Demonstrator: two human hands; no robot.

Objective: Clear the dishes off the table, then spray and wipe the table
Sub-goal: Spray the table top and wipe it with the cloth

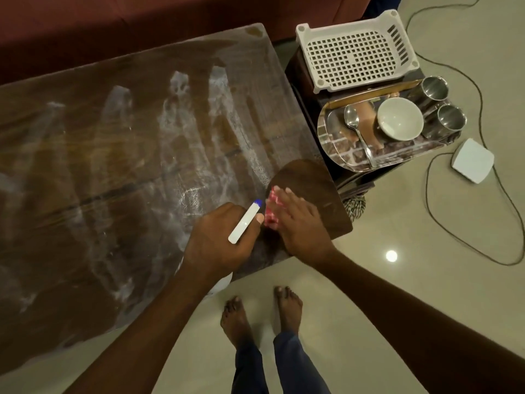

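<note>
Glossy beige floor [397, 294], maroon sofa [142, 18] behind.

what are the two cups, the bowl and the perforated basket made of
The two cups: polished steel, by their mirror-like grey shine. The bowl: probably glazed ceramic, possibly melamine; smooth, opaque off-white with a soft sheen. The perforated basket: moulded matte white plastic, with a uniform grid of holes and rounded corners.

A home living room: maroon sofa [142, 21], coffee table [85, 166], tiled floor [397, 280].
</note>
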